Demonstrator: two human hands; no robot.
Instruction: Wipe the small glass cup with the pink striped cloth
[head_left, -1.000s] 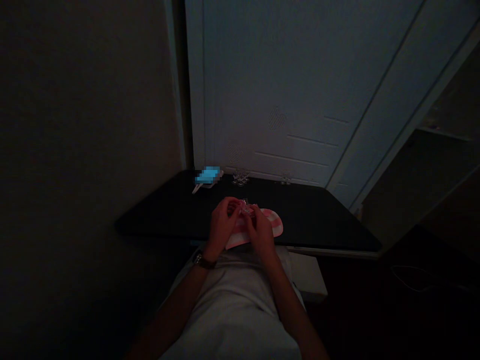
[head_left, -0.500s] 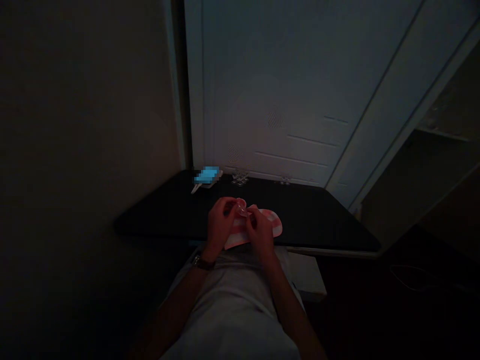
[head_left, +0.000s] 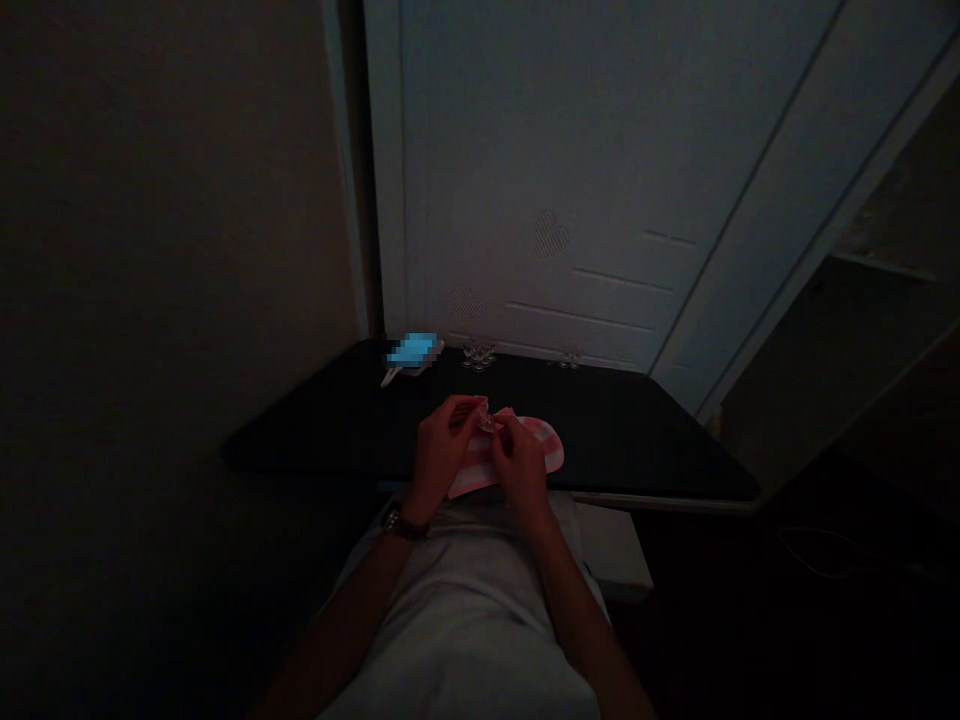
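Observation:
My left hand [head_left: 441, 445] is closed, its fingertips pinching a corner of a pink-and-white checked cloth [head_left: 474, 476] against a small clear piece [head_left: 487, 421]. My right hand [head_left: 523, 468] is closed too, thumb and fingers at the other side of that clear piece. The piece looks like glass or clear plastic; its exact kind is too small and dark to make out. Below and between my hands the cloth hangs down, and its rounded end spreads out past the right hand, over the near edge of the black table [head_left: 622, 440].
A lit phone-like screen [head_left: 412, 350], blurred, leans on a white stand at the back left. Along the back lie a cluster of small clear pieces [head_left: 478, 353] and a smaller group [head_left: 570, 357], against a white panel [head_left: 480, 180]. A white box [head_left: 613, 550] sits below the table's front.
My fingers have shifted slightly around the clear piece, and the cloth corner at my left fingertips has changed shape. The view has moved very slightly. Both hands stay in nearly the same place.

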